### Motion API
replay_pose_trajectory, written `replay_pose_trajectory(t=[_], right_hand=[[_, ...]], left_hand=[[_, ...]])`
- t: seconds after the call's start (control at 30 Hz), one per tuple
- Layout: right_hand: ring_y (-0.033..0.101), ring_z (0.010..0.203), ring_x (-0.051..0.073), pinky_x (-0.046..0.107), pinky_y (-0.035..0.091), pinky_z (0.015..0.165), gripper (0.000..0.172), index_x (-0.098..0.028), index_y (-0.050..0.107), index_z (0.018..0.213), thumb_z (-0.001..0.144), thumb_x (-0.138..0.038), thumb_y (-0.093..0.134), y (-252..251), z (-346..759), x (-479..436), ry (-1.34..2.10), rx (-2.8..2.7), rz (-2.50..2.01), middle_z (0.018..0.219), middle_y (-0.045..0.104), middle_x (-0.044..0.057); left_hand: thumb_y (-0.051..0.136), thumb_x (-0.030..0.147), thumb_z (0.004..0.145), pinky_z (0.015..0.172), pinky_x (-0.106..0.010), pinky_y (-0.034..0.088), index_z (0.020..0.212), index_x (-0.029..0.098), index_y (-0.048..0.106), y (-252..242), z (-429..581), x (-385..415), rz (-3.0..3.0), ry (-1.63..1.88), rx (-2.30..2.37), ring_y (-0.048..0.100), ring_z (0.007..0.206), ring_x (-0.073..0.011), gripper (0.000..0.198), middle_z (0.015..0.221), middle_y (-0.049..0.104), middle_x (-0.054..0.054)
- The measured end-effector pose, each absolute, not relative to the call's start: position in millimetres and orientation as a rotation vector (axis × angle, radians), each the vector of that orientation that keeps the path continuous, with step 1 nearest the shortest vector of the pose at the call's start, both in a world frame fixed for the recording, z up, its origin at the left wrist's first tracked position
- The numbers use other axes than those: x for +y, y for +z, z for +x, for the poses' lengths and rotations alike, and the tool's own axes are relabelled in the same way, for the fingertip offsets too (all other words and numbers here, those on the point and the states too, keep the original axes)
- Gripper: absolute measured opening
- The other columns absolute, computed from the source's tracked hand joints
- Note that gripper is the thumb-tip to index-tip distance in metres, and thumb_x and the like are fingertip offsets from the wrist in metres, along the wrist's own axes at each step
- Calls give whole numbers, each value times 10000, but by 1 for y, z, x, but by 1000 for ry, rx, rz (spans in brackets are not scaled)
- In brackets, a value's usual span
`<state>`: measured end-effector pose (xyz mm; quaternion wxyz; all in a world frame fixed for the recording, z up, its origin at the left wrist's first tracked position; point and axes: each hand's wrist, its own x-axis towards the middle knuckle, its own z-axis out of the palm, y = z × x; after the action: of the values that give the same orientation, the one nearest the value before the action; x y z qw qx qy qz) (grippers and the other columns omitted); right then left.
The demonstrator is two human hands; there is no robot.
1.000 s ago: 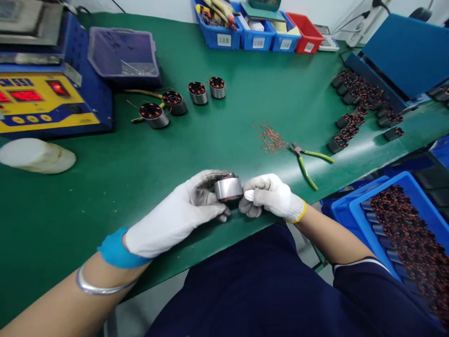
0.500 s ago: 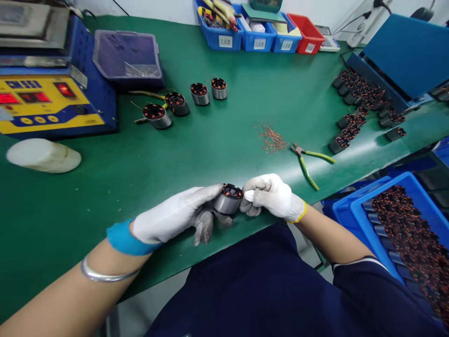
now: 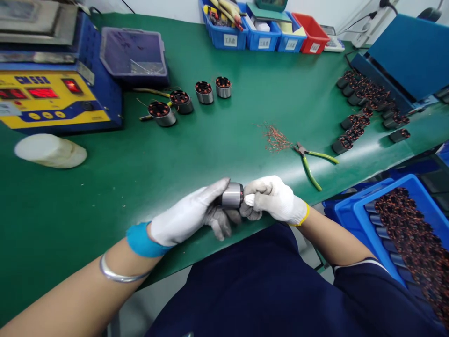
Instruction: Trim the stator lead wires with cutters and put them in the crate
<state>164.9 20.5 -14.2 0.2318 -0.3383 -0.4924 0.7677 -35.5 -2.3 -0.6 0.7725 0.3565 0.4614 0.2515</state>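
A motor stator [image 3: 232, 195], a grey metal ring with copper windings, lies on its side in my left hand [image 3: 196, 213]. That gloved hand grips it between thumb and fingers just above the table's front edge. The stator's wound end faces right, towards my right hand [image 3: 270, 199]. My right hand, also gloved, is closed in a pinch close against that end. Whatever its fingertips hold is hidden; no wire shows clearly there. Diagonal cutters [image 3: 306, 159] with green handles lie spread beyond my right hand, beside a pile of copper wire clippings [image 3: 276, 138].
Several stators [image 3: 182, 100] stand at the back left, near a purple bin [image 3: 135, 56] and a yellow-blue device [image 3: 52, 98]. A white cylinder [image 3: 51, 150] lies left. More stators [image 3: 365, 98] cluster right; a blue crate [image 3: 361, 206] below holds many. Labelled bins [image 3: 264, 43] line the back.
The stator has tipped from upright onto its side, its wound end turning from up to right. My left hand has rotated with it and moved slightly right. My right hand remains pinched beside it.
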Motion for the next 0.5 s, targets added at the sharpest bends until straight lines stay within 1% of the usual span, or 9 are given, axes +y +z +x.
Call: replay_pose_trajectory(t=[0.07,0.13,0.17,0.2,0.27,0.33,0.37,0.43,0.5], right_hand=[[626,506,89,177,516,482,197,-130,643,779,785,-326,663,-14,166,23,2088,-1387,-962,668,694,19],[626,506,91,177,510,473,203,-132,640,759,793,-331,651,-14,167,25,2078,-1392,-973,679,699,24],[625,506,90,178,509,473,207,-132,640,759,795,-335,649,-13,168,26,2076,-1394,-972,686,702,27],[622,505,88,178,508,475,208,-132,642,765,796,-338,651,-12,168,26,2073,-1400,-971,687,703,27],[612,502,81,171,499,475,201,-130,645,775,795,-330,654,-11,169,26,2057,-1428,-991,675,697,25],[604,497,78,166,492,471,193,-128,643,765,790,-319,657,-11,169,25,2044,-1442,-1015,660,689,22],[604,494,79,168,492,470,196,-127,639,754,788,-320,656,-12,169,25,2044,-1428,-1015,657,687,23],[609,492,86,178,498,464,207,-128,636,753,783,-331,658,-14,169,24,2067,-1360,-983,663,690,26],[612,482,93,186,500,452,227,-128,635,767,771,-353,668,-16,169,24,2106,-1282,-935,667,694,27]], left_hand=[[673,549,755,619,-335,583,946,142,665,1,-38,-3,998,686,1105,671,685,-211,449,866,706,-94],[800,423,648,812,-344,576,936,168,661,1,-40,-2,1160,1143,1207,666,920,-238,409,991,693,-85],[802,434,638,841,-361,572,935,177,656,1,-41,-2,1150,1281,1194,655,976,-251,419,1040,682,-91],[761,497,670,799,-381,587,935,176,650,0,-41,-1,1097,1281,1143,664,958,-262,431,1053,678,-106],[586,630,780,605,-397,597,956,156,644,-1,-41,-1,943,893,1009,692,775,-265,509,978,692,-142],[562,614,814,544,-383,580,994,142,649,-1,-40,-1,878,534,967,680,649,-240,513,897,707,-136],[652,553,779,603,-382,590,1012,149,653,0,-39,-1,907,530,997,686,681,-236,467,907,713,-121],[805,409,664,801,-373,581,994,188,667,2,-38,-2,967,850,1066,689,885,-246,421,987,713,-81],[800,472,644,859,-384,569,953,208,672,4,-37,-3,879,1138,1022,662,1011,-273,427,1061,701,-76]])
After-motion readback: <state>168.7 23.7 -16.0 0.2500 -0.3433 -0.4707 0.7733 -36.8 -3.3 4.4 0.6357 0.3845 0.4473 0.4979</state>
